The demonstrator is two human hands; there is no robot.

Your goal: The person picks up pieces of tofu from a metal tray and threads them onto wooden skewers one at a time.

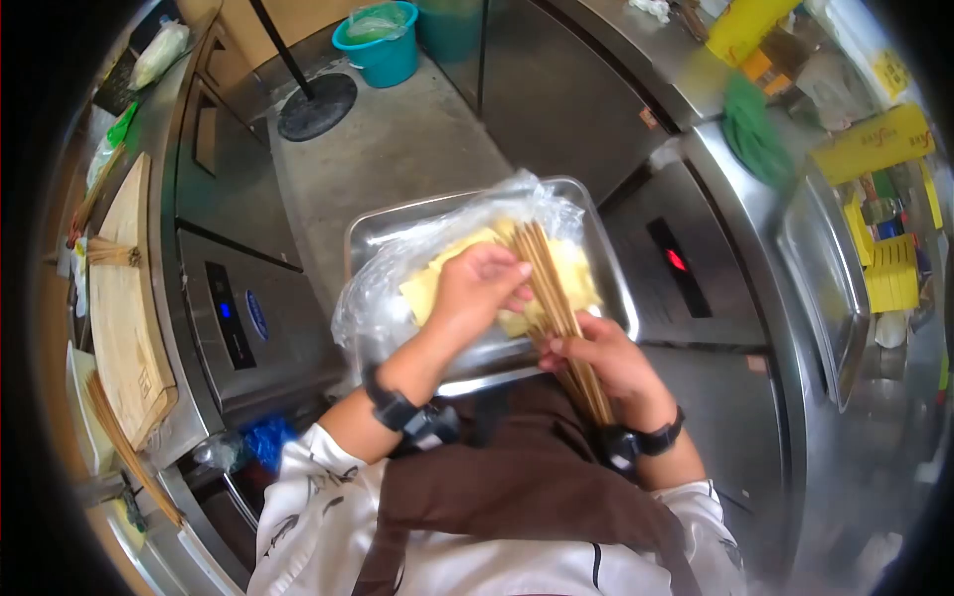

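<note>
A bundle of long wooden skewers [550, 273] is gripped near its lower half by my right hand [611, 360], fingers wrapped round it. My left hand [479, 283] is closed in a pinch, its fingertips against the upper part of the bundle. What sits between those fingertips is too small to make out. Below both hands is a metal tray [611, 243] with pale yellow flat pieces [422, 288], possibly sheets of food, partly covered by clear plastic wrap [383, 258]. The tray's near edge is close to my brown apron [487, 477].
On the left counter lie a wooden board [134, 308] with a small skewer bundle [111, 253] and another, longer bundle [129, 447]. Steel cabinets [696, 258] flank the floor. Ahead are a teal bucket [383, 55] and a pole's round base [318, 107]. A green cloth [752, 129] lies right.
</note>
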